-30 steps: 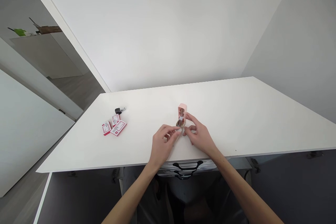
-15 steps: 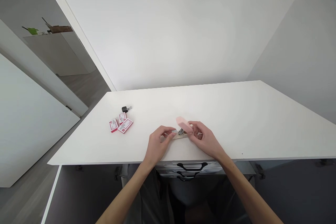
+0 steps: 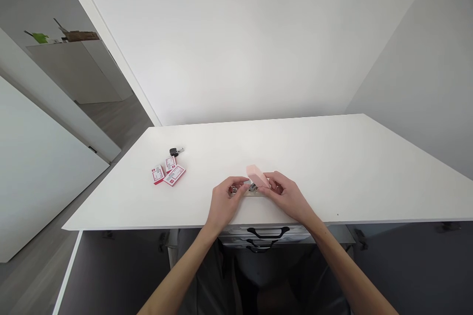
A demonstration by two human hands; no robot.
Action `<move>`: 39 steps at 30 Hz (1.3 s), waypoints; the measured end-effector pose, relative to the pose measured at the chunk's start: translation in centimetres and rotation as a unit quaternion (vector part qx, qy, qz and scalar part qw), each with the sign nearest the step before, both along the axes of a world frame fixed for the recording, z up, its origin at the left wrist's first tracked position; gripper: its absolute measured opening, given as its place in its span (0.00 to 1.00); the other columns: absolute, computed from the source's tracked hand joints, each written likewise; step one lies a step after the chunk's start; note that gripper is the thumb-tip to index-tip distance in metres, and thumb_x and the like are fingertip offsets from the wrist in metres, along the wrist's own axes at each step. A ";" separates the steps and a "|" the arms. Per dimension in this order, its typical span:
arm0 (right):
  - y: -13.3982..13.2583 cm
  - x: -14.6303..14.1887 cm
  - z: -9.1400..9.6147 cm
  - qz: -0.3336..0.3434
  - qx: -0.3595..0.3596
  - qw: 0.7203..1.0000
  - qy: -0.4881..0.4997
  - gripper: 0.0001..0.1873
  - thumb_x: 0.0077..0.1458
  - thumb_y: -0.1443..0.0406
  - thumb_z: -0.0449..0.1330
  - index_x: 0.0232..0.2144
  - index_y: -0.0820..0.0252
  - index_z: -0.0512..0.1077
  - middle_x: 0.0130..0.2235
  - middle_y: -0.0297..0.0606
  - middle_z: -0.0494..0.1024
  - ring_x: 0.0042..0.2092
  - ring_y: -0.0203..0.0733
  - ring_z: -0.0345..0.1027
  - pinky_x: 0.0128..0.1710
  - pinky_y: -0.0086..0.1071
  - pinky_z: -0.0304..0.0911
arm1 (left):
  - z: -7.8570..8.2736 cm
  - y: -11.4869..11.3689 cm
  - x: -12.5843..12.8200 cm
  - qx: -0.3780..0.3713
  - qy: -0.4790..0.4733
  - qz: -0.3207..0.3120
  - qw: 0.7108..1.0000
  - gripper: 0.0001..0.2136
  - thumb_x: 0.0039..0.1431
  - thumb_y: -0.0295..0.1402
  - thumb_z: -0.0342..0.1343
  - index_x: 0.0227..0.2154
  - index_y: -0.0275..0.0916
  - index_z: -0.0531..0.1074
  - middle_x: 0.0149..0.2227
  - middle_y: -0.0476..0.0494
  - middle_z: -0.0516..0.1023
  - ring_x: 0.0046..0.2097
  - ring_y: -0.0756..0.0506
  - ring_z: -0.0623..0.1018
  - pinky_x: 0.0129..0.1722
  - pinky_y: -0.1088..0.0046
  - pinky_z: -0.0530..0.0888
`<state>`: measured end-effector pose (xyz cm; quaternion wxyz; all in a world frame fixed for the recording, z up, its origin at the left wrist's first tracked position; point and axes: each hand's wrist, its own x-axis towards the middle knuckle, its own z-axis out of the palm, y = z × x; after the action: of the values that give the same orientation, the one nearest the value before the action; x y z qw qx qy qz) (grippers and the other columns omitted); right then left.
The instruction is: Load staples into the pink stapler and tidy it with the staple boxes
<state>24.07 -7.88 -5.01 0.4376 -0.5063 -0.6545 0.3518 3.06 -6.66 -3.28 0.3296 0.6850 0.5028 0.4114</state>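
A pink stapler [image 3: 257, 175] stands near the front edge of the white desk, its top arm raised and tilted up to the left. Metal parts show beneath that arm, above a pale base [image 3: 253, 194]. My right hand [image 3: 284, 194] grips the stapler at its right end with thumb and fingers. On the left, my left hand [image 3: 229, 199] is pinched around a small silvery strip [image 3: 247, 182] that looks like staples, close to the metal parts. Some shiny metal pieces [image 3: 232, 190] show under its curled fingers; their shape is partly hidden.
Three small red-and-white boxes [image 3: 175, 175] lie together at the left of the desk [image 3: 318, 157]. Behind them is a black staple remover [image 3: 175, 151] with metal jaws. Drawers with black handles [image 3: 268, 233] sit below the front edge, and a wall [image 3: 236, 49] rises behind.
My left hand's pinch has moved slightly right, closer to the stapler's metal parts. My right thumb has shifted left along the stapler. The whole view has shifted a little.
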 end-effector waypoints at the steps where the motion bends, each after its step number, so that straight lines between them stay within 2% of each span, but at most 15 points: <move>1: 0.0 0.0 0.1 0.002 -0.005 1.000 0.005 0.19 0.61 0.48 0.61 0.48 0.51 0.77 0.30 0.32 0.64 0.31 0.41 0.59 0.30 0.34 0.59 | 0.0 0.0 0.0 0.000 -0.002 0.002 1.000 0.11 0.64 0.42 0.59 0.43 0.45 0.82 0.39 0.47 0.85 0.39 0.44 0.79 0.42 0.67 0.75; 7: -0.3 -0.1 0.5 0.027 -0.047 0.998 0.038 0.19 0.62 0.50 0.61 0.49 0.52 0.75 0.32 0.33 0.70 0.32 0.41 0.63 0.31 0.33 0.60 | 0.0 0.0 0.0 0.009 -0.026 0.024 0.999 0.11 0.64 0.43 0.60 0.43 0.46 0.82 0.41 0.46 0.84 0.39 0.45 0.78 0.43 0.67 0.74; 15: -0.1 0.0 0.3 0.039 -0.046 0.997 0.050 0.19 0.62 0.49 0.61 0.49 0.52 0.73 0.36 0.35 0.77 0.32 0.41 0.71 0.33 0.34 0.67 | -0.2 0.0 0.4 0.016 -0.029 0.008 0.999 0.11 0.64 0.44 0.61 0.43 0.49 0.83 0.41 0.45 0.80 0.40 0.45 0.78 0.39 0.70 0.74; 21: -0.1 0.0 0.2 0.040 -0.049 0.997 0.052 0.18 0.62 0.49 0.61 0.46 0.53 0.74 0.36 0.36 0.78 0.33 0.42 0.72 0.34 0.36 0.68 | -0.3 0.1 0.5 0.020 -0.017 0.000 1.000 0.10 0.63 0.44 0.61 0.42 0.50 0.84 0.41 0.46 0.80 0.38 0.46 0.77 0.39 0.70 0.74; 26: 0.0 -0.1 0.1 0.045 -0.054 0.996 0.060 0.18 0.62 0.50 0.61 0.49 0.52 0.73 0.38 0.36 0.78 0.33 0.42 0.72 0.36 0.37 0.68 | -0.4 0.2 0.5 0.024 -0.005 -0.002 1.000 0.09 0.63 0.43 0.62 0.41 0.50 0.84 0.40 0.46 0.80 0.37 0.46 0.77 0.39 0.69 0.74; 39: -0.1 0.0 0.2 0.046 -0.059 0.994 0.074 0.17 0.62 0.50 0.62 0.47 0.52 0.74 0.36 0.34 0.76 0.33 0.41 0.71 0.36 0.35 0.66 | -0.8 0.1 0.6 0.012 0.030 -0.006 0.999 0.10 0.63 0.41 0.62 0.44 0.50 0.84 0.41 0.44 0.79 0.40 0.45 0.76 0.39 0.69 0.73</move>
<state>24.06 -8.01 -4.82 0.4377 -0.4731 -0.6209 0.4461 3.68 -6.54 -4.10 0.3086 0.7042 0.5030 0.3947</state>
